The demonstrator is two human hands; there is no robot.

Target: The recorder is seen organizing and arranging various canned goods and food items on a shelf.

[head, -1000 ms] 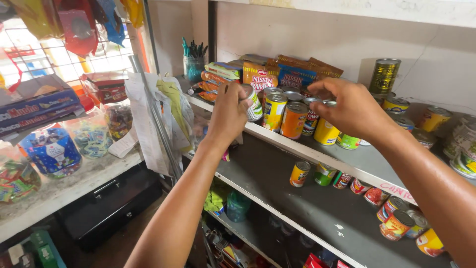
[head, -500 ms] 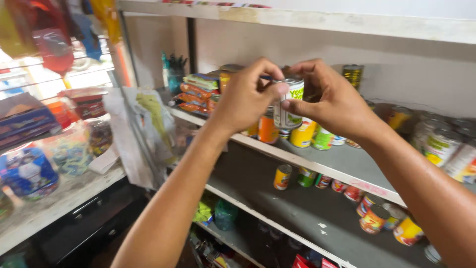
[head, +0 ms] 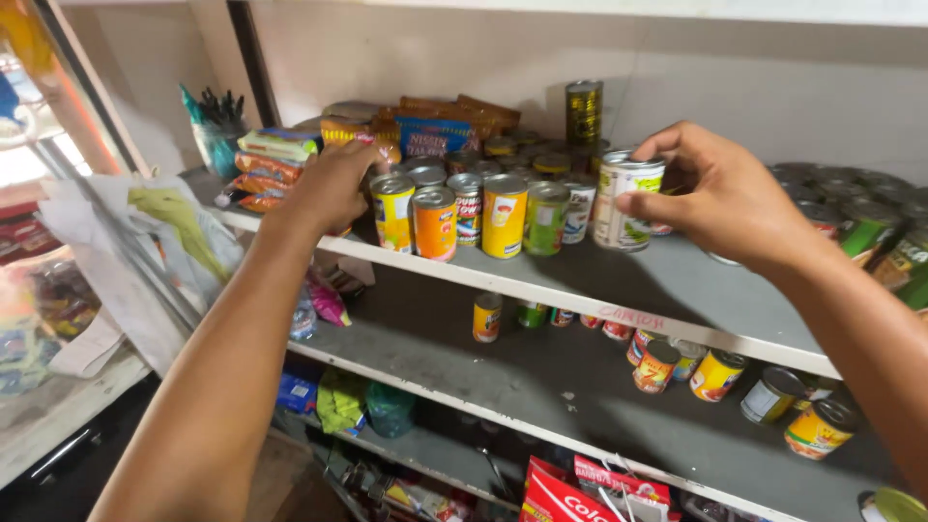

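Right hand [head: 720,198] pinching white-labelled tin [head: 626,201] | left hand [head: 329,188] curled on yellow tin [head: 392,213], grip unclear | grey shelf [head: 677,290]

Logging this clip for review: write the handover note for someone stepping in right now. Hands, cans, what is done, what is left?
Right hand: grips a white-labelled can, upright, at the upper shelf.
Left hand: at the left end of the can row, by the yellow can; grip hidden.
Done: front row of cans stands upright.
Left: the held can is not yet released; cans on the lower shelf stand scattered.
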